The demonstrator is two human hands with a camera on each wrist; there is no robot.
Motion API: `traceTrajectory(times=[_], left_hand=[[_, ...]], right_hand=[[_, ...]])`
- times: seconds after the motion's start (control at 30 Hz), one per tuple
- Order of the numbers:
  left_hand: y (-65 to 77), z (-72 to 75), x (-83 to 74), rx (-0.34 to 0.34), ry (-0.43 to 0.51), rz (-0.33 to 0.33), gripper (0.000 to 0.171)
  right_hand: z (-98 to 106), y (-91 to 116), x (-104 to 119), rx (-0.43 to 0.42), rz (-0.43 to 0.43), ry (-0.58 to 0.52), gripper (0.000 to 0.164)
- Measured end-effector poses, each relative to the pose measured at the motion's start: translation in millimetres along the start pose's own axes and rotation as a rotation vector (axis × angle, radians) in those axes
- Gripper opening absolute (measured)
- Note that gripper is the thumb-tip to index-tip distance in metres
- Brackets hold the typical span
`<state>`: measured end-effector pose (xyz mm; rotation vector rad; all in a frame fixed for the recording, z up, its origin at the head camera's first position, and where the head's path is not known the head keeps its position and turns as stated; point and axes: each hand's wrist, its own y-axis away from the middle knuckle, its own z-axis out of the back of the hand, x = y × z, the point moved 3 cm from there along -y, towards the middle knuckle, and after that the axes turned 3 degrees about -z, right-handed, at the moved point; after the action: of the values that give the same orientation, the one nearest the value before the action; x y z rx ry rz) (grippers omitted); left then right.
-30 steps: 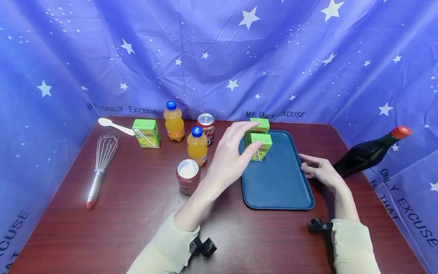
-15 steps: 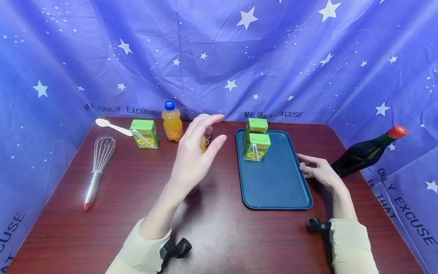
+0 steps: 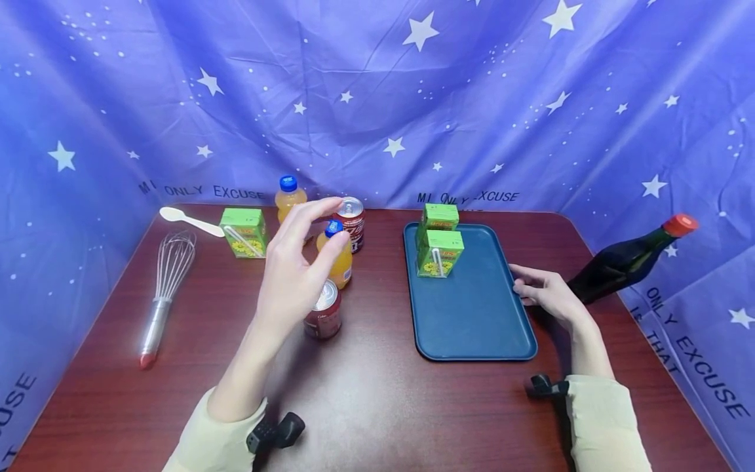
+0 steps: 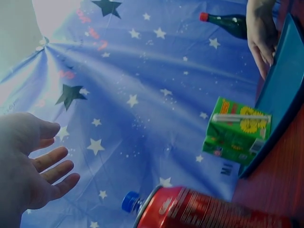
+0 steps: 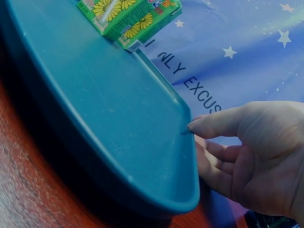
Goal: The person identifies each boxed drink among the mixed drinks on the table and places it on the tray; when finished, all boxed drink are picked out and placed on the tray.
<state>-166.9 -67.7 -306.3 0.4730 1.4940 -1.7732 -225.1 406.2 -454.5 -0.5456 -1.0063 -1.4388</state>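
My left hand (image 3: 286, 278) holds nothing, its thumb and fingers spread apart, in the air by the drinks. In the head view it partly covers the rear orange juice bottle (image 3: 288, 196) and the front soda can (image 3: 324, 321). Just right of its fingers are the front orange juice bottle (image 3: 340, 262) and the rear soda can (image 3: 355, 229). My right hand (image 3: 554, 295) grips the right rim of the blue tray (image 3: 472, 314), thumb on the rim in the right wrist view. Two green juice cartons, a front one (image 3: 440, 259) and a rear one (image 3: 438, 216), stand at the tray's far left corner.
On the left lie a whisk (image 3: 168, 288) and a white spoon (image 3: 191, 219), with a third juice carton (image 3: 243, 233) beside the spoon. A dark bottle with a red cap (image 3: 619, 269) stands beyond my right hand. A starry blue curtain (image 3: 354, 151) surrounds the table (image 3: 377, 406).
My left hand has moved left from the cartons on the tray to beside the bottles and cans, its fingers still apart. The right hand stays at the tray's rim.
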Motion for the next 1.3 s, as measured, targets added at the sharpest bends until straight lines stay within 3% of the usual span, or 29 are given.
traceTrajectory(times=[0.43, 0.9, 1.1, 1.3], left_hand=[[-0.2, 31.5, 24.3, -0.019, -0.093, 0.023, 0.042], [2.3, 68.1, 48.6, -0.078, -0.124, 0.116, 0.038], [3.8, 85.1, 69.5, -0.112, -0.156, 0.172, 0.039], [-8.8, 96.5, 93.8, -0.101, -0.159, 0.225, 0.039]], right_hand=[[0, 0, 1, -0.007, -0.010, 0.017, 0.057], [-3, 0, 1, -0.002, -0.026, 0.011, 0.056], [-4, -1, 1, 0.002, -0.029, 0.014, 0.056], [-2, -1, 1, -0.001, -0.021, 0.009, 0.056]])
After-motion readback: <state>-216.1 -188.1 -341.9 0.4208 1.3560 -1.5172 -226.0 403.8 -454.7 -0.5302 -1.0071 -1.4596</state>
